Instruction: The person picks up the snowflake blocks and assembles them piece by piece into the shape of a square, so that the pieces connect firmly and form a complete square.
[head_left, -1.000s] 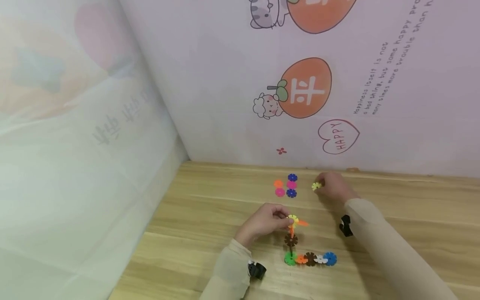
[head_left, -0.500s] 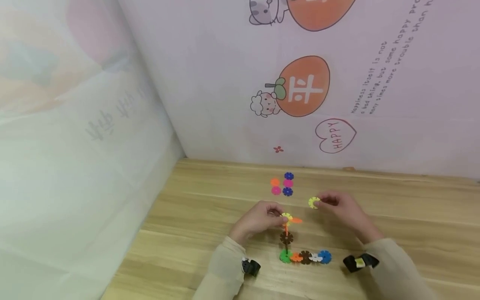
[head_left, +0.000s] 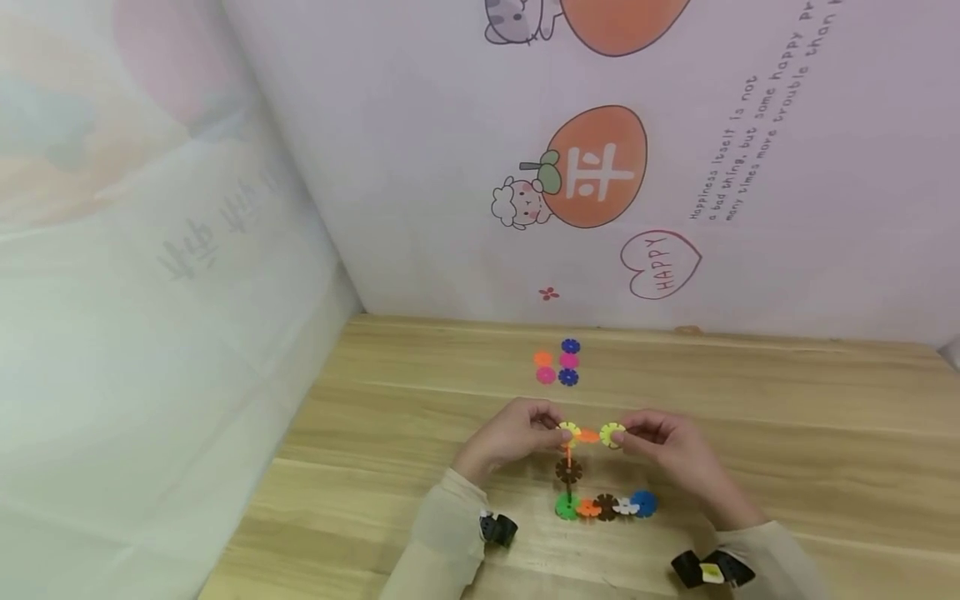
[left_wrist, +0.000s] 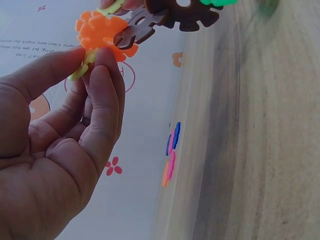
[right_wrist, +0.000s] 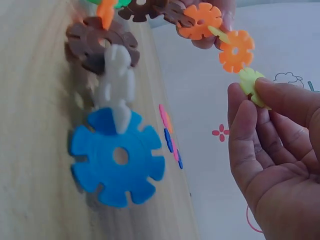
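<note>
the desk's (head_left: 825, 433) back edge runs along a printed sheet (head_left: 420, 183), five loose snowflake discs (head_left: 569, 361) lying near it; past my right hand (head_left: 671, 446) the wood reaches to the back right corner. that hand pinches a yellow-green snowflake disc (head_left: 611, 433) at the rim of an orange snowflake disc (head_left: 588, 436); whether they interlock i cannot tell. my left hand (head_left: 517, 437) pinches a yellow snowflake disc (head_left: 568, 430) in the chain (head_left: 568, 471), which bends nearer me, then rightward to a blue snowflake disc (head_left: 644, 503).

The left hand (left_wrist: 65, 142) pinches a yellow notched disc (left_wrist: 79, 71). An orange notched disc (left_wrist: 100, 31) adjoins it and meets a brown disc (left_wrist: 145, 29). Small blue, pink and orange pieces (left_wrist: 172, 150) lie farther off on a wood-grain tabletop (left_wrist: 265, 150), beside a white wall (left_wrist: 135, 200) bearing a red flower print (left_wrist: 114, 166).
</note>
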